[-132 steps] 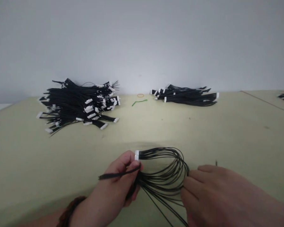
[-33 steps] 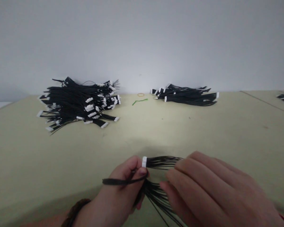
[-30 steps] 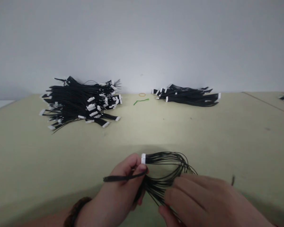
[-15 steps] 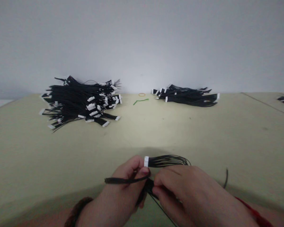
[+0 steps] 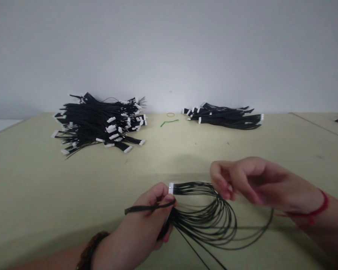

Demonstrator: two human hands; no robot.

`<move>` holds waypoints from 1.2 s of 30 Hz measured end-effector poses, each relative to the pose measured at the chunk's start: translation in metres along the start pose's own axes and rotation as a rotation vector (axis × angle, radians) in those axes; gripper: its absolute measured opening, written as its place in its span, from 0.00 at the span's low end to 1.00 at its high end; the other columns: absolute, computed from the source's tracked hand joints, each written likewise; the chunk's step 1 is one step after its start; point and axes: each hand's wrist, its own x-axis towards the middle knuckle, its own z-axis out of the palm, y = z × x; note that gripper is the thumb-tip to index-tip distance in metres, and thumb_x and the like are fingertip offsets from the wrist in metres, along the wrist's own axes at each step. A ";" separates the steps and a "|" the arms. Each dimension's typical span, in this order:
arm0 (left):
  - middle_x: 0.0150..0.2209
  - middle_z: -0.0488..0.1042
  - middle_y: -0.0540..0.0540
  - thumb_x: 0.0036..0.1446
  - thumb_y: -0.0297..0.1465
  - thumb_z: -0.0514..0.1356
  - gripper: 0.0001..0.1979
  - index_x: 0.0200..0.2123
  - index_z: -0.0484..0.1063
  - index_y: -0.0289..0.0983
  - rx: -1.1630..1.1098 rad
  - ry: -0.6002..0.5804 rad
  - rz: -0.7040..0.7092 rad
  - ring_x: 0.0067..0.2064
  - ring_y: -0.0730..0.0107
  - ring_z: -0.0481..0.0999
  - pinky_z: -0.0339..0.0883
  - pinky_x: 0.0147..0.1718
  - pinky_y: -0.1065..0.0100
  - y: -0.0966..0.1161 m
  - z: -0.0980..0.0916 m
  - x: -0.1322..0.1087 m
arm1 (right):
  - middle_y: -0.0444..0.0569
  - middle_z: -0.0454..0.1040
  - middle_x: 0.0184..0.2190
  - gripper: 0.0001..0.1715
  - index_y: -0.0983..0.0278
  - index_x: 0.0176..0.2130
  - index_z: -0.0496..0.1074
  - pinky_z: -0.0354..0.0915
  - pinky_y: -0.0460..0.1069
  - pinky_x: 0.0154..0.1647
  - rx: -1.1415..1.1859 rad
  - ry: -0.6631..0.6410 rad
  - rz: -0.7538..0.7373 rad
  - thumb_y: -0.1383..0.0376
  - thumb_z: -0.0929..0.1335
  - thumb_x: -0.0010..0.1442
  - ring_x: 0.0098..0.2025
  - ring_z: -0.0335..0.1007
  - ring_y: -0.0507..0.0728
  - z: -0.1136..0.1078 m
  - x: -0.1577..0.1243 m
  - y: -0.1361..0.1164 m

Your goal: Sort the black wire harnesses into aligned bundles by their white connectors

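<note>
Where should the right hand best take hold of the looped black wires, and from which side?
Probably at the outer bend of the looped black wires, coming from the right. They bow out widely on that side, while the left hand occupies the end by the white connector.

The left hand (image 5: 143, 221) pinches low, thumb uppermost; the right hand (image 5: 255, 182) hovers higher, fingers (image 5: 221, 182) loosely curled.

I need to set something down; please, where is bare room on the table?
Free: the table between the left wire pile and left hand; its middle, between the green strip and held wires. Crowded: under that pile and the right wire pile; near centre, around those wires and right hand.
</note>
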 end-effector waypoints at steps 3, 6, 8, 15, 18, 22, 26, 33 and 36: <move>0.14 0.56 0.59 0.53 0.38 0.54 0.10 0.26 0.58 0.39 0.010 0.014 -0.002 0.14 0.82 0.53 0.46 0.11 0.79 0.000 0.001 0.000 | 0.45 0.66 0.32 0.13 0.67 0.27 0.66 0.61 0.45 0.36 -0.247 -0.155 0.102 0.81 0.60 0.52 0.34 0.63 0.48 0.017 0.002 -0.007; 0.13 0.55 0.60 0.54 0.38 0.53 0.11 0.26 0.58 0.39 0.037 0.034 -0.002 0.13 0.82 0.52 0.46 0.11 0.79 0.001 0.001 0.000 | 0.42 0.68 0.29 0.13 0.65 0.32 0.67 0.61 0.43 0.32 -0.538 -0.082 0.177 0.80 0.61 0.50 0.30 0.64 0.48 0.039 0.002 -0.009; 0.12 0.55 0.60 0.54 0.39 0.52 0.11 0.26 0.58 0.39 0.036 0.026 0.007 0.13 0.82 0.52 0.46 0.11 0.79 -0.001 0.000 0.000 | 0.39 0.68 0.25 0.09 0.63 0.31 0.67 0.59 0.42 0.26 -0.695 0.105 0.236 0.75 0.65 0.48 0.26 0.62 0.48 0.056 0.002 -0.003; 0.14 0.57 0.59 0.52 0.36 0.55 0.08 0.28 0.60 0.38 -0.007 -0.019 0.013 0.14 0.82 0.52 0.45 0.12 0.79 -0.005 -0.003 0.001 | 0.38 0.71 0.28 0.09 0.60 0.30 0.68 0.54 0.43 0.26 -0.860 0.235 0.343 0.72 0.65 0.48 0.27 0.62 0.48 0.092 0.010 0.024; 0.12 0.55 0.59 0.53 0.39 0.53 0.11 0.26 0.59 0.38 0.038 -0.020 0.014 0.14 0.82 0.50 0.44 0.11 0.80 -0.004 -0.001 0.001 | 0.39 0.70 0.25 0.07 0.62 0.28 0.69 0.55 0.43 0.27 -0.819 0.256 0.376 0.73 0.63 0.50 0.26 0.62 0.48 0.092 0.014 0.026; 0.13 0.56 0.59 0.53 0.38 0.53 0.10 0.26 0.59 0.39 0.044 -0.023 0.021 0.14 0.82 0.52 0.45 0.12 0.79 -0.004 0.000 0.001 | 0.39 0.69 0.24 0.08 0.62 0.25 0.68 0.54 0.43 0.27 -0.776 0.282 0.360 0.72 0.62 0.52 0.26 0.62 0.47 0.086 0.015 0.023; 0.13 0.56 0.59 0.53 0.38 0.53 0.10 0.26 0.58 0.39 0.040 -0.012 -0.002 0.14 0.82 0.51 0.44 0.12 0.78 -0.004 0.000 -0.001 | 0.39 0.64 0.21 0.12 0.62 0.32 0.70 0.52 0.42 0.22 -0.451 0.167 0.348 0.74 0.61 0.52 0.22 0.55 0.46 0.064 0.010 0.013; 0.14 0.56 0.59 0.54 0.38 0.53 0.10 0.27 0.58 0.38 0.031 -0.006 0.002 0.14 0.82 0.52 0.46 0.12 0.79 -0.004 0.000 0.000 | 0.42 0.61 0.21 0.05 0.63 0.26 0.68 0.57 0.42 0.20 0.204 0.210 0.079 0.66 0.65 0.53 0.22 0.59 0.48 -0.013 -0.007 0.010; 0.14 0.55 0.59 0.54 0.38 0.53 0.10 0.26 0.58 0.39 0.024 0.003 -0.004 0.14 0.82 0.52 0.46 0.11 0.79 -0.003 0.000 0.000 | 0.45 0.64 0.31 0.11 0.64 0.22 0.64 0.63 0.45 0.31 0.177 0.429 -0.035 0.63 0.67 0.53 0.32 0.63 0.50 -0.030 -0.009 0.007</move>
